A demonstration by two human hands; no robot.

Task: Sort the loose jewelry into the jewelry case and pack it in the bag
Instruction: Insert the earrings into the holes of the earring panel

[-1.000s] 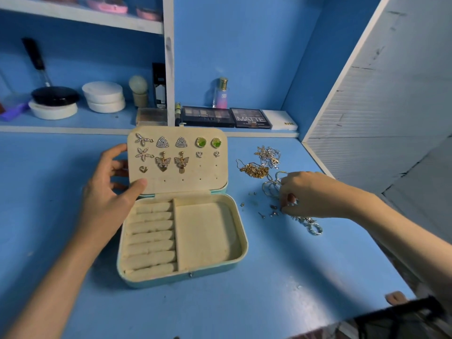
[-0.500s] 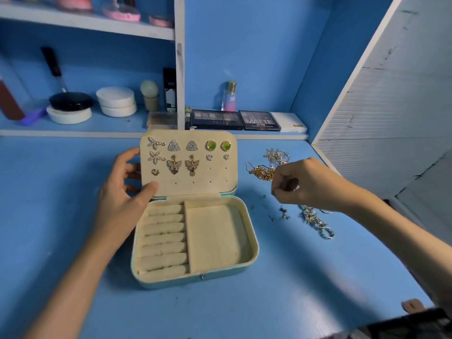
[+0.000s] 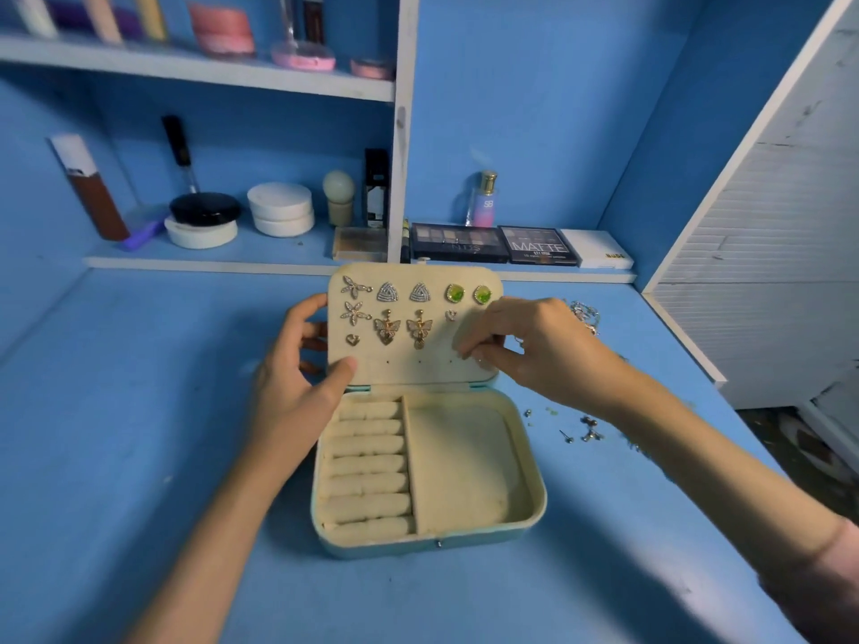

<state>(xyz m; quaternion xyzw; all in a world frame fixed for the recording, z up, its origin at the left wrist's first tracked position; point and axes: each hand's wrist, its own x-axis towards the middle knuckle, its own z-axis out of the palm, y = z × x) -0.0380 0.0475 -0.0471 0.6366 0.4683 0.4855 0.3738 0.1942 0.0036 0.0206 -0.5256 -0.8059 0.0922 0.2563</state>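
Note:
An open jewelry case with cream lining sits mid-table. Its raised lid panel carries several earrings in rows: flowers, triangles, green stones, butterflies, small hearts. My left hand grips the lid's left edge, thumb on the front and fingers behind. My right hand is at the lid's right side, its curled fingertips pinching something small against the panel; the item itself is hidden. Loose studs lie on the table to the right of the case, and tangled chains show beyond my right wrist.
Behind the case a low ledge holds eyeshadow palettes, a perfume bottle, compacts and a brush. A higher shelf carries pink containers. A white slatted panel bounds the table on the right. No bag is in view.
My right hand rose from the loose pieces on the table and moved left to the lid panel. My left hand kept its hold on the lid.

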